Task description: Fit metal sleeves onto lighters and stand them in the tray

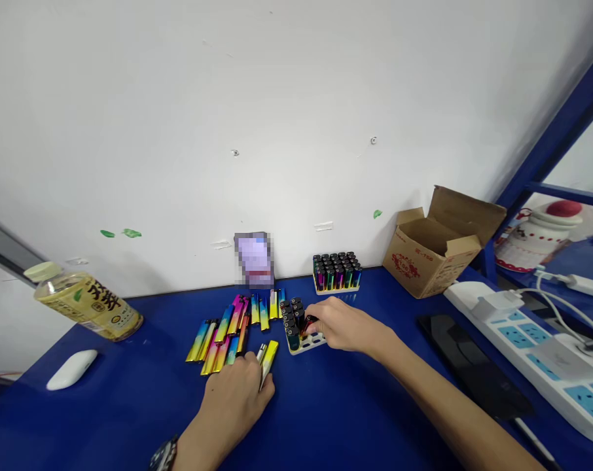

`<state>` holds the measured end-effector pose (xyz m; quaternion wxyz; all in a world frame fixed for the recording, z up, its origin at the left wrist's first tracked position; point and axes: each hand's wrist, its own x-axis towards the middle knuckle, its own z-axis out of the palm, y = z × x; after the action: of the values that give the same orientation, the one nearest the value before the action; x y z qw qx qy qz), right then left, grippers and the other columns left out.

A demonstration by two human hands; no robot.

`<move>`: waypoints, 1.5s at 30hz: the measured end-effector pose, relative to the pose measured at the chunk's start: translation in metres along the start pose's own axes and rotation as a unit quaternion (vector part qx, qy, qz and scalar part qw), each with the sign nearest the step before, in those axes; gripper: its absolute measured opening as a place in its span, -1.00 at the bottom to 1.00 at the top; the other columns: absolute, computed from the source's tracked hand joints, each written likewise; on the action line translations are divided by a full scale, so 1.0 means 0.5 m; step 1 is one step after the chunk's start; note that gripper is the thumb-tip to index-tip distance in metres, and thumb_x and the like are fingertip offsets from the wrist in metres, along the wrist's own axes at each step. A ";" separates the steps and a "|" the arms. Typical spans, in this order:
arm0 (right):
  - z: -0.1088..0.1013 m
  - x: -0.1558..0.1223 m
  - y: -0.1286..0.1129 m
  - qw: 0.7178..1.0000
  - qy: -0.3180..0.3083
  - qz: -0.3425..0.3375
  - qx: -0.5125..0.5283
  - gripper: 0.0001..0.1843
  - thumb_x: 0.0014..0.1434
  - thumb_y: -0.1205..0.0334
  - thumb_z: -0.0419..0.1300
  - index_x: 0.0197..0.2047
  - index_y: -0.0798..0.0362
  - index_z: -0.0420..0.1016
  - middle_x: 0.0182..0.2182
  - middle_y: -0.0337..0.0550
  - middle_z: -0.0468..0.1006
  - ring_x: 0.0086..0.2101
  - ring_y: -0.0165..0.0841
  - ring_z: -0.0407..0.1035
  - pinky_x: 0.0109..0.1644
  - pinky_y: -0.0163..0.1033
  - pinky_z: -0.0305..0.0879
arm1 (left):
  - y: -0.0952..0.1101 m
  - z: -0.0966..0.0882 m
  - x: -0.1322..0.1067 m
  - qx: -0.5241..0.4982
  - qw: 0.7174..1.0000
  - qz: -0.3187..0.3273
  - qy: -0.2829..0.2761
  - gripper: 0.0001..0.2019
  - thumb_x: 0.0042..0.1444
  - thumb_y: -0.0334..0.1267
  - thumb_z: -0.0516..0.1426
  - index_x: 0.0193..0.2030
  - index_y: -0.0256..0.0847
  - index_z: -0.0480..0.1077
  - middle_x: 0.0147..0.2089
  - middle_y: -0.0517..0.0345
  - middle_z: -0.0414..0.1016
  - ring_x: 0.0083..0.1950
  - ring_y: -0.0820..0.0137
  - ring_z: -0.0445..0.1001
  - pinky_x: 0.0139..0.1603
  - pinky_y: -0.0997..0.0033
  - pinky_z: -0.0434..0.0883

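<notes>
1. The blue tabletop (326, 418) is closest and biggest.
2. The right hand (343, 325) pinches a lighter (308, 323) at the white tray (307, 343).
3. The left hand (237, 402) grips a yellow lighter (268, 358) beside the pile of lighters (228, 327).

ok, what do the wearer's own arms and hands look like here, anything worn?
Both arms are bare, no sleeves and no gloves in view. The left hand has a dark wristwatch with a metal-looking case at the wrist, partly cut off by the frame edge. The right hand shows no watch, ring or band. No cables or markings visible.
</notes>
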<state>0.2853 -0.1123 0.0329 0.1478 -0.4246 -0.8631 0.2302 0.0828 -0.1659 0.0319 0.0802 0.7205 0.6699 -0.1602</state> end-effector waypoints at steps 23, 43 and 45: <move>0.009 -0.008 -0.033 0.972 0.202 -0.110 -0.044 -0.66 0.25 0.10 0.09 -0.50 0.09 0.40 -0.60 -0.19 0.37 -0.57 -0.43 0.17 -0.47 -0.31 -0.07 | -0.033 0.042 0.028 -0.049 0.994 0.037 0.096 -0.81 0.23 -0.38 -0.15 -0.13 -0.33 0.23 -0.43 -0.03 0.54 -0.36 0.18 0.57 -0.44 0.39 0.28; 0.058 0.010 -0.090 0.844 0.414 0.100 0.326 -0.78 0.17 0.14 0.12 -0.44 0.06 0.33 -0.49 -0.26 0.36 -0.46 -0.42 0.27 -0.45 -0.37 0.19 | 0.053 -0.060 0.042 -0.104 0.916 0.263 0.283 -0.86 0.27 -0.34 -0.15 -0.10 -0.20 0.15 -0.36 0.05 0.51 -0.42 0.24 0.51 -0.51 0.40 0.27; 0.062 0.017 -0.080 0.828 0.423 0.107 0.352 -0.79 0.18 0.10 0.13 -0.39 0.05 0.33 -0.46 -0.25 0.38 -0.44 -0.41 0.29 -0.44 -0.37 0.21 | 0.062 -0.065 0.051 -0.075 0.920 0.265 0.279 -0.87 0.26 -0.38 -0.14 -0.11 -0.21 0.16 -0.34 0.03 0.51 -0.42 0.23 0.51 -0.52 0.40 0.27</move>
<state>0.2398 -0.1350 0.0281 0.6124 -0.4889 -0.5258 0.3309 0.1190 -0.1340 0.0508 -0.0170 0.8790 0.4599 0.1249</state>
